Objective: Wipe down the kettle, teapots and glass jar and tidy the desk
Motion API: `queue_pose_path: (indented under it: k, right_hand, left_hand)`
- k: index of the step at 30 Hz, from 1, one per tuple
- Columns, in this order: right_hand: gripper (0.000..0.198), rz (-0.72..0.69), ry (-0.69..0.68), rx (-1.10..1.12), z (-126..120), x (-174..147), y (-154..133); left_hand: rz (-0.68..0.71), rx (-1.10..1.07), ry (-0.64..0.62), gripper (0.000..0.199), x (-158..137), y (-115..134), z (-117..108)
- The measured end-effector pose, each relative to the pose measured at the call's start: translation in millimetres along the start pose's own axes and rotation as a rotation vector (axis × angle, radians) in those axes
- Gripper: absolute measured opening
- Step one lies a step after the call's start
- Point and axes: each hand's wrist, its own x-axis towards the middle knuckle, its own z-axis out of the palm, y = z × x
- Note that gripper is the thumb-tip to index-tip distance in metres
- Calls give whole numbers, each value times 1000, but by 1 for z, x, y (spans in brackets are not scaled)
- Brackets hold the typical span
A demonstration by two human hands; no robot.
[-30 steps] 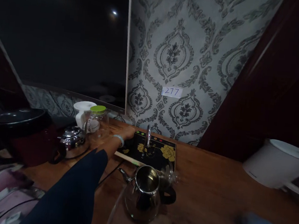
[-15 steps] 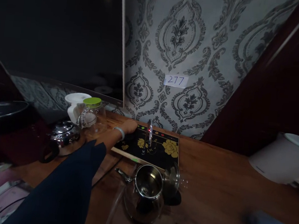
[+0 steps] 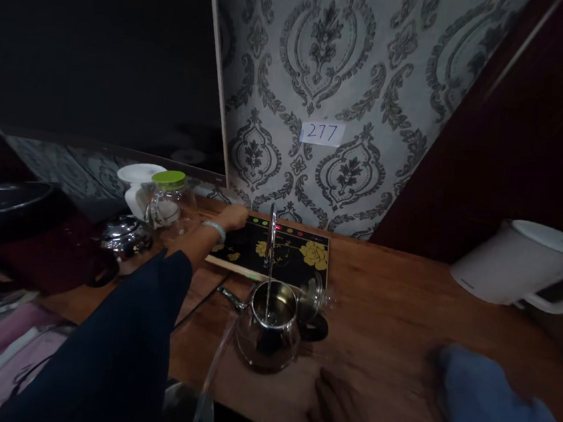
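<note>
Left hand [image 3: 233, 218] at panel [image 3: 289, 257], right hand [image 3: 341, 409] near kettle [image 3: 267, 347], water [image 3: 267, 298] streaming in (fingers of both: can't tell).

It's dim in here; the patterned wall [image 3: 338, 56] catches most of the light, while the screen [image 3: 102, 51] sinks nearly to black. Small glints dot the kettle [image 3: 267, 344]. The right hand [image 3: 341, 412] lies in shadow, the blue cloth [image 3: 487, 407] looks blurred, and the white jug [image 3: 512, 265] appears stretched near the edge.
</note>
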Motion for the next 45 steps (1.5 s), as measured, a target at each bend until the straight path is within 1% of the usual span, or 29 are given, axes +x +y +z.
queue_pose_path:
  k: [3, 5, 6, 8, 9, 10, 12, 15, 17, 18, 20, 22, 25, 31, 38, 42, 45]
  right_hand:
    - [33, 47, 14, 7, -14, 9, -15]
    - [32, 86, -2, 44, -21, 13, -23]
    - [31, 104, -11, 67, -23, 15, -25]
    - [32, 137, -17, 134, -25, 18, -26]
    - [33, 160, -12, 181, -23, 20, -25]
    - [35, 192, 0, 241, -21, 22, -23]
    - [42, 288, 43, 407, -14, 29, -20]
    - [58, 448, 127, 717, -1, 45, -20]
    - [66, 512, 169, 878, 6, 58, -25]
    - [67, 526, 190, 933, 8, 64, -28]
    - [66, 525, 225, 1009, 11, 76, -31]
    - [64, 507, 238, 1073, 13, 84, -31]
    - [64, 494, 216, 1164, 16, 91, -24]
    - [67, 527, 189, 1246, 20, 90, -12]
    - [70, 501, 119, 1283, 17, 92, -7]
    - [74, 486, 82, 1301, 16, 93, -7]
    - [76, 504, 59, 1294, 12, 92, -8]
  left_hand:
    - [-53, -13, 44, 35, -19, -3, -23]
    - [-69, -22, 92, 42, -40, -4, -38]
    - [-75, -36, 124, 45, -54, -4, -44]
    - [-98, -136, 218, 47, -88, -3, -51]
    - [-119, -275, 298, 46, -108, -1, -52]
    - [-152, -447, 384, 45, -129, 1, -50]
    - [-239, -740, 449, 46, -173, 11, -41]
    - [-398, -1055, 464, 53, -230, 39, -18]
    - [-458, -1211, 453, 57, -256, 62, -3]
    - [-465, -1275, 462, 60, -264, 74, 3]
    - [-448, -1363, 455, 61, -272, 95, 12]
    - [-411, -1411, 427, 60, -273, 110, 16]
    - [-368, -1432, 386, 55, -270, 121, 15]
    - [-376, -1397, 424, 51, -269, 122, 16]
    - [-352, -1385, 446, 43, -278, 124, 20]
    - [-390, -1398, 505, 44, -285, 129, 24]
    - [-406, -1413, 520, 47, -289, 133, 29]
